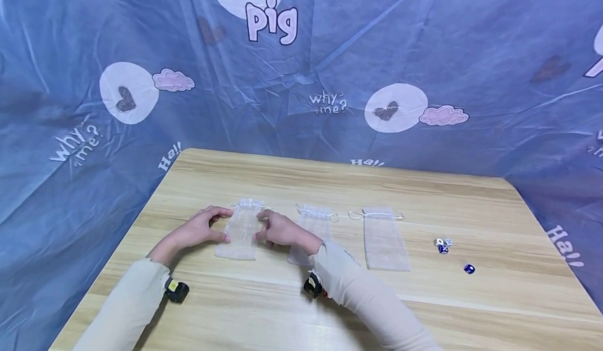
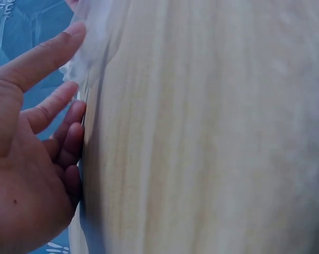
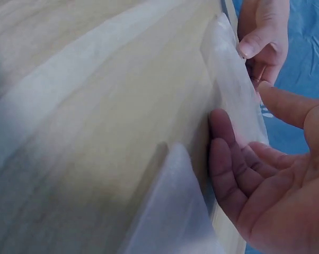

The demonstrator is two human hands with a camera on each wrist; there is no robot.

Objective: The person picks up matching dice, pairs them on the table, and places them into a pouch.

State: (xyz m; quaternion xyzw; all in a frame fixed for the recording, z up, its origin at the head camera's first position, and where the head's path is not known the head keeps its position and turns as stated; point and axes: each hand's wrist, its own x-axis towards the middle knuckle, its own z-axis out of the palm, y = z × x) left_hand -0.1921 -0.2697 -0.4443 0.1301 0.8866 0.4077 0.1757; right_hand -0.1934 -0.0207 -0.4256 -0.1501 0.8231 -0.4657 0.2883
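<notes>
On the table's left part lies a sheer white drawstring pouch (image 1: 242,233), its gathered cord end away from the person. My left hand (image 1: 200,229) is at its left edge, thumb and fingers spread apart. At the opposite edge is my right hand (image 1: 278,228), with fingers loosely bent and the thumb apart from them. In the left wrist view the left thumb and fingertips (image 2: 74,32) meet the pouch's edge. The right wrist view has the right hand (image 3: 276,174) beside the pouch (image 3: 236,84). A second pouch (image 1: 313,228) lies partly under the right forearm.
A third sheer pouch (image 1: 386,244) lies flat to the right. Farther right are a small cluster of white and blue dice (image 1: 443,249) and a lone blue die (image 1: 469,269). The wooden table (image 1: 264,309) backs onto a printed blue cloth (image 1: 301,74).
</notes>
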